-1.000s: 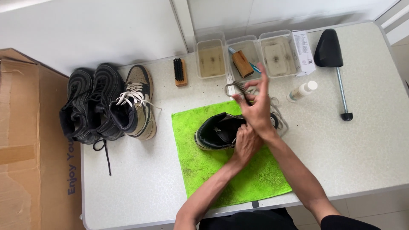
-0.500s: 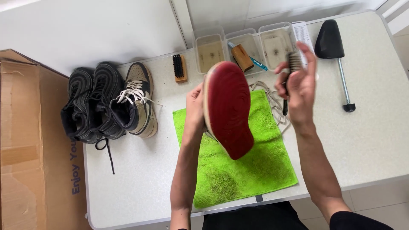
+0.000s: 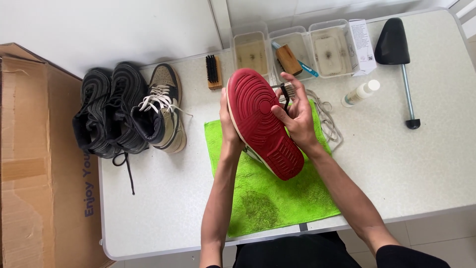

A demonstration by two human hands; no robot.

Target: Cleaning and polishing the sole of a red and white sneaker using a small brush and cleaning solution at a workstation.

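Over the white worktop (image 3: 421, 164) and green cloth (image 3: 277, 198), a red-soled shoe (image 3: 263, 121), sole up, toe toward 11 o'clock, is gripped by the left hand (image 3: 227, 124); a small brush (image 3: 286, 92) is clasped in the right hand (image 3: 297, 116).

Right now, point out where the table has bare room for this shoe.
Bare: table right of the green cloth, below the bottle; also between cloth and the shoes on the left. Crowded: back edge with tubs, brush.

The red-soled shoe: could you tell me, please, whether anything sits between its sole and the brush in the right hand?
Nothing visible does: the right hand holds the small brush right at the sole edge of the red-soled shoe, which the left hand holds up.
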